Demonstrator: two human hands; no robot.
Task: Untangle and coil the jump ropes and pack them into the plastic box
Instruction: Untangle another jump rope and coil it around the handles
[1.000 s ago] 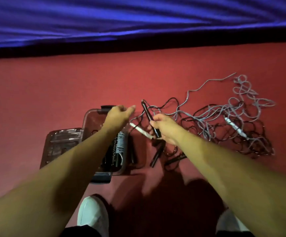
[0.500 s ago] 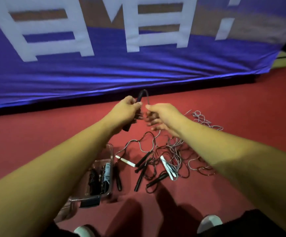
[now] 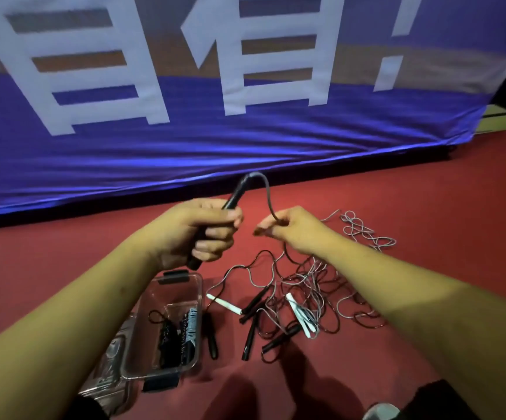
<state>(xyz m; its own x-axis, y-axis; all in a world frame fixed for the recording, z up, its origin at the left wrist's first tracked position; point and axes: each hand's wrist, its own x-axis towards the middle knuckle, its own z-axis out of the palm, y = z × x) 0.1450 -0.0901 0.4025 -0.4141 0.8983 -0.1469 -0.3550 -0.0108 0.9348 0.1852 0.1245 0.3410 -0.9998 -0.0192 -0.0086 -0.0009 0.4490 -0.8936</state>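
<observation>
beside the box (image 3: 161,301) the tangle (image 3: 306,295) is spread on the floor (image 3: 442,225), while a cord (image 3: 267,190), likely light and limp, is pinched by the right hand (image 3: 297,230) and its stiff handle (image 3: 232,199), the surer hold, is gripped by the left hand (image 3: 198,234).

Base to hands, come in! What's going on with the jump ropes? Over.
Left hand grips black handle, right hand pinches its cord. Plastic box open, coiled ropes inside. Tangled pile beside box, cord trails toward it.

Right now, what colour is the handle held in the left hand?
Black. The slim black jump-rope handle in the left hand shows best in the head view.
</observation>
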